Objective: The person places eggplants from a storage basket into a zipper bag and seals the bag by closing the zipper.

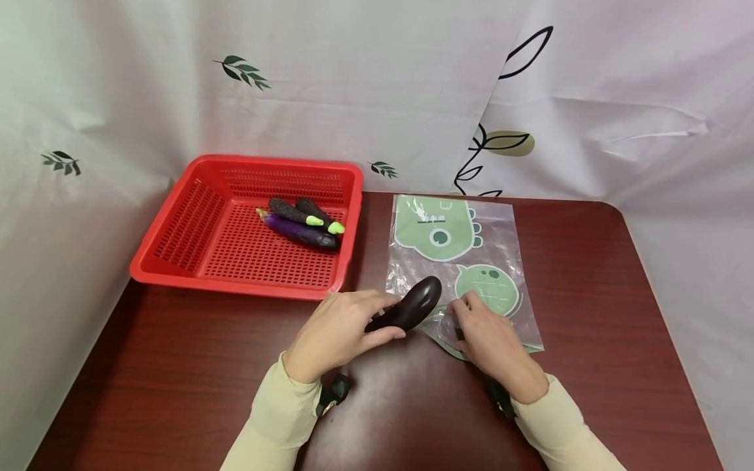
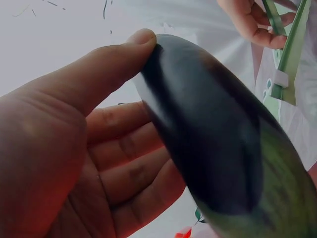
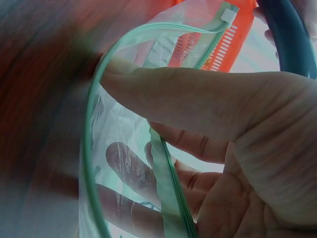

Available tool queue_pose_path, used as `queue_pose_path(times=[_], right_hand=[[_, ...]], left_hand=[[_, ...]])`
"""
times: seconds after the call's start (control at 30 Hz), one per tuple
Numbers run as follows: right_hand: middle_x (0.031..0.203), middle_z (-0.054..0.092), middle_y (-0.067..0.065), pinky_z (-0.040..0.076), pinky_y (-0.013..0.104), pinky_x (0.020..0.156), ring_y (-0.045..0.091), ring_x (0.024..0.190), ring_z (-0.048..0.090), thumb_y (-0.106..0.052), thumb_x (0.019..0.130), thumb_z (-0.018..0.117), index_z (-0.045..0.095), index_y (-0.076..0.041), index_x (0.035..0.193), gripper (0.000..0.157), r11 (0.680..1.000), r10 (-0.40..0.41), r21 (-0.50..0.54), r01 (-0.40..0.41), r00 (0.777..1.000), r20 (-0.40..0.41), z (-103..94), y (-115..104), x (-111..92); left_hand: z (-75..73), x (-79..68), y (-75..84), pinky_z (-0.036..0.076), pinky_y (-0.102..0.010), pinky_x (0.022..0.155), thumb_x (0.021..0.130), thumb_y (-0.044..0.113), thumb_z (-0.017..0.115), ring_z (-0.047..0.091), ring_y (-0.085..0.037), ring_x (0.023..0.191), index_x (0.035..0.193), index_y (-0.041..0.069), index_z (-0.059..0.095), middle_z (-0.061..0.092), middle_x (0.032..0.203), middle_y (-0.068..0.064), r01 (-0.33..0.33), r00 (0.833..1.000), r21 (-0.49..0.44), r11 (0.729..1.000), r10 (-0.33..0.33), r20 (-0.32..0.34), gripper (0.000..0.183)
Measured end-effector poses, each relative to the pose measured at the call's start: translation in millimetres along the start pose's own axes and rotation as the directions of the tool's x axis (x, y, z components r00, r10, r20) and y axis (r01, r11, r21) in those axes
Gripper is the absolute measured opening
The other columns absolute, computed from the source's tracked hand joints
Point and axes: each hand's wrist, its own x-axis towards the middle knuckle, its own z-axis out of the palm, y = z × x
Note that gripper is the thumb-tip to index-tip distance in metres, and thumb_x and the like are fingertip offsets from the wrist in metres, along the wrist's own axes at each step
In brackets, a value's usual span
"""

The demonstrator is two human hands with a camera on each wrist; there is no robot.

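Observation:
In the head view, my left hand [image 1: 338,330] grips a dark, glossy eggplant [image 1: 419,302] between thumb and fingers, its rounded end pointing up and to the right. The left wrist view has this eggplant [image 2: 198,124] close up, greenish at lower right. My right hand [image 1: 485,337] holds the mouth of a clear zip bag [image 1: 501,226] printed with green cartoon dinosaurs. Its thumb [image 3: 163,94] is against one green zip edge and its fingers cross the other edge, so the mouth gapes. Several fingers show through the plastic.
A red plastic basket [image 1: 241,286] stands at the left, with an eggplant [image 1: 306,235] and two dark vegetables [image 1: 291,210] with light green ends inside. The reddish-brown table [image 1: 595,314] backs onto a pale patterned curtain [image 1: 353,78]. A white slider [image 3: 228,16] sits on the zip.

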Motion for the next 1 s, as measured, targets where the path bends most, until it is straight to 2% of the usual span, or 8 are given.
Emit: queue_pose_path(times=[0.2, 0.47, 0.77, 1.0], right_hand=[[0.101, 0.052, 0.010, 0.049, 0.038, 0.054, 0.025, 0.073, 0.059, 0.002, 0.066, 0.087, 0.064, -0.003, 0.109, 0.049, 1.000, 0.025, 0.010, -0.025, 1.000, 0.004, 0.4, -1, 1], [0.104, 0.052, 0.012, 0.050, 0.038, 0.055, 0.026, 0.079, 0.060, 0.002, 0.068, 0.087, 0.062, -0.001, 0.113, 0.051, 0.999, 0.045, 0.027, -0.046, 0.999, 0.016, 0.5, -1, 0], [0.106, 0.051, 0.012, 0.050, 0.039, 0.055, 0.028, 0.084, 0.061, 0.006, 0.068, 0.085, 0.061, 0.000, 0.117, 0.055, 0.998, 0.041, 0.041, -0.041, 0.999, -0.001, 1.0, -3, -1], [0.107, 0.050, 0.013, 0.050, 0.038, 0.054, 0.029, 0.089, 0.060, 0.007, 0.067, 0.085, 0.060, 0.001, 0.118, 0.058, 0.998, 0.040, 0.046, -0.040, 0.999, -0.007, 1.2, -2, -1]], left_hand=[[4.7, 2.7, 2.6, 0.054, -0.033, 0.068, 0.087, 0.042, 0.078, 0.069, -0.009, 0.083, 0.112, 0.017, 0.073, 0.073, 0.099, 0.006, -0.014, 0.999, -0.017, 1.000, 0.015, 0.037, 0.036], [10.0, 3.7, 4.3, 0.047, -0.030, 0.057, 0.085, 0.042, 0.079, 0.057, -0.007, 0.065, 0.098, 0.019, 0.072, 0.063, 0.081, 0.012, -0.023, 0.997, 0.003, 1.000, 0.022, 0.071, 0.027], [14.8, 3.5, 5.4, 0.050, -0.032, 0.058, 0.085, 0.044, 0.079, 0.065, -0.010, 0.068, 0.099, 0.017, 0.076, 0.069, 0.084, 0.010, -0.003, 0.994, 0.028, 1.000, 0.000, 0.105, 0.031], [15.8, 3.2, 8.0, 0.043, -0.030, 0.050, 0.080, 0.047, 0.081, 0.052, -0.008, 0.055, 0.080, 0.020, 0.068, 0.056, 0.066, 0.014, 0.024, 0.993, 0.042, 0.999, -0.028, 0.116, 0.030]])
